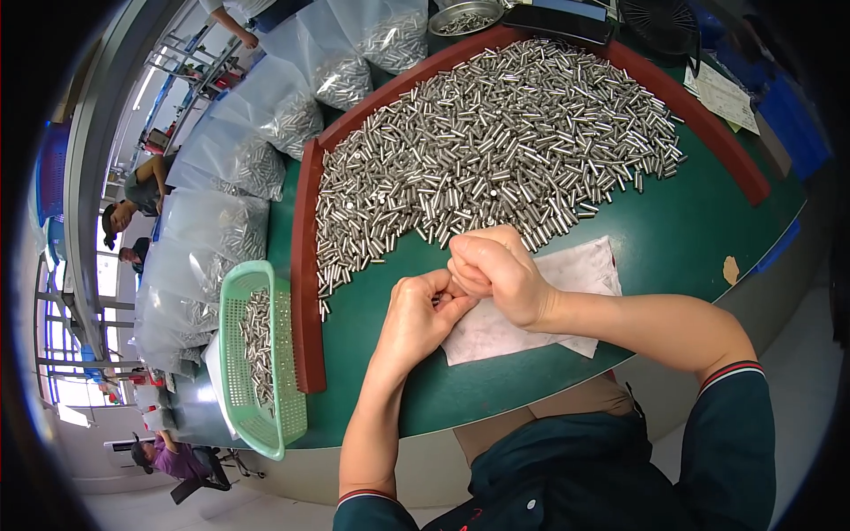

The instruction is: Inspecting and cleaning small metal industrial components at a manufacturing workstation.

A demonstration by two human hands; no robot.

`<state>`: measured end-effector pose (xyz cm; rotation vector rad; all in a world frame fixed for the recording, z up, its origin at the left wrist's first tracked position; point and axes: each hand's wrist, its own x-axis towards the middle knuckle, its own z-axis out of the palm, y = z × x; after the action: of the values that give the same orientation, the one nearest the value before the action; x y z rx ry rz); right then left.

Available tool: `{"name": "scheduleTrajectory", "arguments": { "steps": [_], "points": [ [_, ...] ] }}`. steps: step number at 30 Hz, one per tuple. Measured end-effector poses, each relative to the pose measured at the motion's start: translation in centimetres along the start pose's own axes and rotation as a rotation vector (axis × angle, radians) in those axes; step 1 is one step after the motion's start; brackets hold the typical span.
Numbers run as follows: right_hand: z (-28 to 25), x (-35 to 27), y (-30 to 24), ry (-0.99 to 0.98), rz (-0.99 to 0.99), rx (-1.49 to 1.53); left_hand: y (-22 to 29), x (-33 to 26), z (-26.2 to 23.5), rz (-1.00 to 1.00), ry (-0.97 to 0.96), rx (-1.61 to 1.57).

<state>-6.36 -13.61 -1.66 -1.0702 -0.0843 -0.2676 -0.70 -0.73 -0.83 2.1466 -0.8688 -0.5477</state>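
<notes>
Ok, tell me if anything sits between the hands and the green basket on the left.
Nothing visible does. Bare green tabletop lies between the left hand and the green basket; only the red-brown border strip runs along the basket's near side.

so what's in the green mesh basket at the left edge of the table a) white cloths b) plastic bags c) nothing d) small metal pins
d: the green basket holds a streak of small metal pins, like those in the big pile on the table.
</notes>
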Motion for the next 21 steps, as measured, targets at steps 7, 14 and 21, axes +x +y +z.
{"name": "scheduleTrajectory", "arguments": {
  "steps": [7,14,21],
  "points": [
    [-0.9,0.1,-1.4,0.02,0.028,0.198,-0.1,-0.3,-0.1,0.01,-0.005,0.057],
    [-1.4,-0.1,-1.4,0.028,0.058,0.246,-0.3,-0.4,-0.2,0.002,-0.007,0.048],
    [-0.9,-0.4,-1.0,0.01,0.048,0.24,-0.3,-0.5,-0.3,-0.003,-0.024,0.049]
  ]
}}
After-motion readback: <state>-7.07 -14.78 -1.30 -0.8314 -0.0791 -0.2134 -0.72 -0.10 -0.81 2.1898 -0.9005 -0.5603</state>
